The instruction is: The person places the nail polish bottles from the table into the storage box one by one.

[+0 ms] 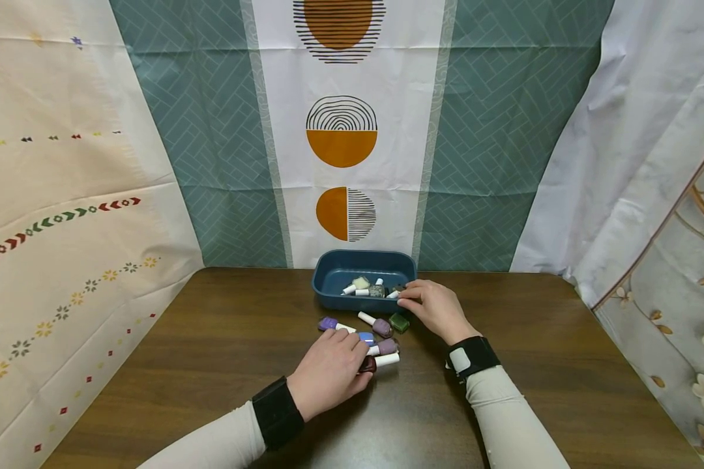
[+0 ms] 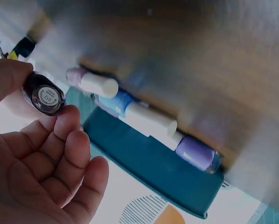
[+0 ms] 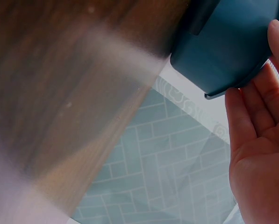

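Note:
A dark red nail polish bottle (image 2: 45, 95) with a white cap is pinched between the thumb and index finger of my left hand (image 1: 333, 365), low over the table. Just beyond lie several nail polish bottles with white caps: purple (image 1: 328, 323), blue (image 1: 366, 338), mauve (image 1: 381, 327) and green (image 1: 399, 322). My right hand (image 1: 437, 307) reaches over the front right corner of a dark blue bin (image 1: 322, 296). Its fingertips are inside, beside a white cap (image 1: 394, 294); the right wrist view hides whether they hold a bottle.
Inside the bin lie several bottles, among them a cream one (image 1: 360, 283) and a glittery grey one (image 1: 377, 290). The bin stands at the back of the wooden table (image 1: 211, 365), against a patterned curtain (image 1: 223, 130). Fabric hangs on both sides.

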Demonstrator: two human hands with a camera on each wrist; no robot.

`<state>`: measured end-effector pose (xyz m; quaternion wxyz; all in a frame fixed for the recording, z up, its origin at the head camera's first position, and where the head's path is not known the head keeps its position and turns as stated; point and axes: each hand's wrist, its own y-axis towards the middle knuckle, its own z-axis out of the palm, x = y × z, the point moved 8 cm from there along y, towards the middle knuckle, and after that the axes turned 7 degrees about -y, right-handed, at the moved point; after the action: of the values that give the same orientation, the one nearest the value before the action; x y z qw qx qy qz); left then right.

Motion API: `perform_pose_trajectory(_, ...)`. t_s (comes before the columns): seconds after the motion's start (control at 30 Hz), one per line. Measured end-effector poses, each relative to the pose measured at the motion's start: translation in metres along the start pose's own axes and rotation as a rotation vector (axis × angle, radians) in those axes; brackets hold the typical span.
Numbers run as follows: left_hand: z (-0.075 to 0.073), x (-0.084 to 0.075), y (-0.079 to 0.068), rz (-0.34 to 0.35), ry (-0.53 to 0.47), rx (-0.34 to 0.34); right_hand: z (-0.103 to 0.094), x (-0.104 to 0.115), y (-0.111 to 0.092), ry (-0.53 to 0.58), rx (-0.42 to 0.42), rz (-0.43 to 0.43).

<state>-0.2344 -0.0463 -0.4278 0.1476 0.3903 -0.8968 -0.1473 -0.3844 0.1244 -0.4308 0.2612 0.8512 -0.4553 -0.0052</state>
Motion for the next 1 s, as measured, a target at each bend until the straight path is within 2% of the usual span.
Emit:
perform_pose_trajectory(0.37, -0.009, 0.025, 0.017, -0.073, -0.052, 0.019, 0.000, 0.000, 0.000, -0.004, 0.005, 0.001)
perform_pose_trajectory(0.57, -0.009, 0.047, 0.027, -0.131, -0.077, -0.010, 0.001, 0.000, -0.001, -0.007, 0.011, 0.006)
perform_pose_trajectory(1.0, -0.002, 0.092, 0.052, -0.278, -0.029, -0.019, 0.002, -0.003, 0.000, 0.008, 0.025, 0.013)
